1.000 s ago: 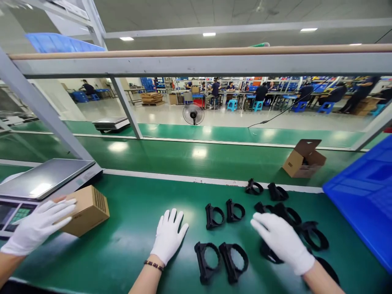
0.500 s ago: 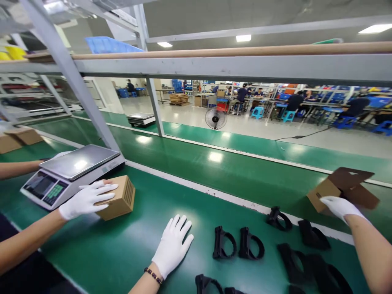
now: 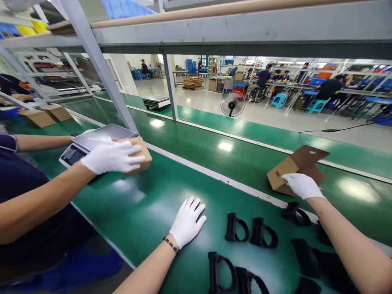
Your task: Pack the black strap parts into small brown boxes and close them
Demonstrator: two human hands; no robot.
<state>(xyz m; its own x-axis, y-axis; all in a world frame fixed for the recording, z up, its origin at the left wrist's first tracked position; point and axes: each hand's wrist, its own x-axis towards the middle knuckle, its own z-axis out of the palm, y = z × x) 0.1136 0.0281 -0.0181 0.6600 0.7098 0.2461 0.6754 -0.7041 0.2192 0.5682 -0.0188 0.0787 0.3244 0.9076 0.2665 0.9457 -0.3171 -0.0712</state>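
My left hand (image 3: 189,223), in a white glove with a beaded bracelet at the wrist, lies flat on the green work surface (image 3: 171,179), fingers spread and holding nothing. Out to the right, my right hand (image 3: 301,185), also gloved, grips a brown cardboard box (image 3: 282,172) by its near side. The box's flaps stand open; its inside is hidden from me. Between my hands and nearer to me lie several black ring-shaped parts with straps or bands, among them one black ring part (image 3: 237,228) close to my left hand.
At left a co-worker's gloved hand (image 3: 112,156) holds a closed carton (image 3: 142,153) beside a weighing scale (image 3: 102,135). More cartons (image 3: 39,117) sit farther left. A metal post (image 3: 102,61) and a shelf beam (image 3: 232,30) cross the view. A fan (image 3: 232,105) stands beyond.
My right hand has brought the open box leftward, nearer the black parts. The co-worker's carton has risen to the scale's edge. My left hand stays flat; the whole view has shifted.
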